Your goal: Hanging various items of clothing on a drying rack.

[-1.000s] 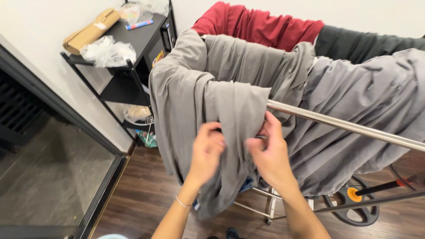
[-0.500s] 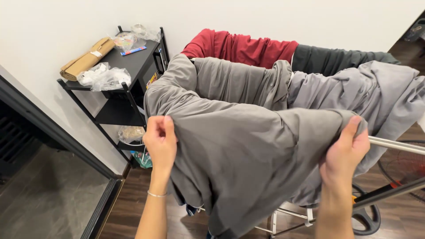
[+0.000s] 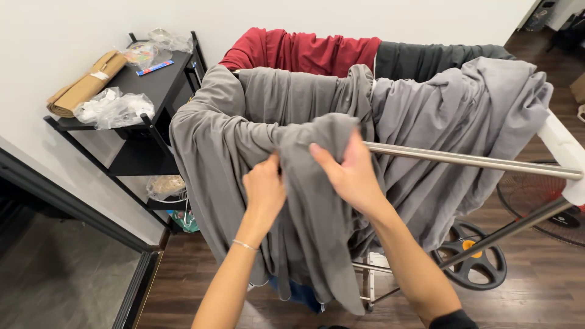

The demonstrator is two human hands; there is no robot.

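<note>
A large grey cloth hangs over the steel rail of a drying rack and falls toward the floor. My left hand pinches a fold of it near the rail's left end. My right hand grips a bunched part of the same cloth close beside the left hand, just in front of the rail. More grey fabric is draped over the rack behind. A red garment and a dark grey garment hang on the far rail.
A black shelf unit stands at the left by the wall with a rolled brown paper bag and crumpled plastic on top. A floor fan and a black wheel lie at the right. Dark wood floor below.
My hands were spread wide, holding the grey cloth stretched open. Now they have come together at the middle, and the cloth is gathered into a fold between them.
</note>
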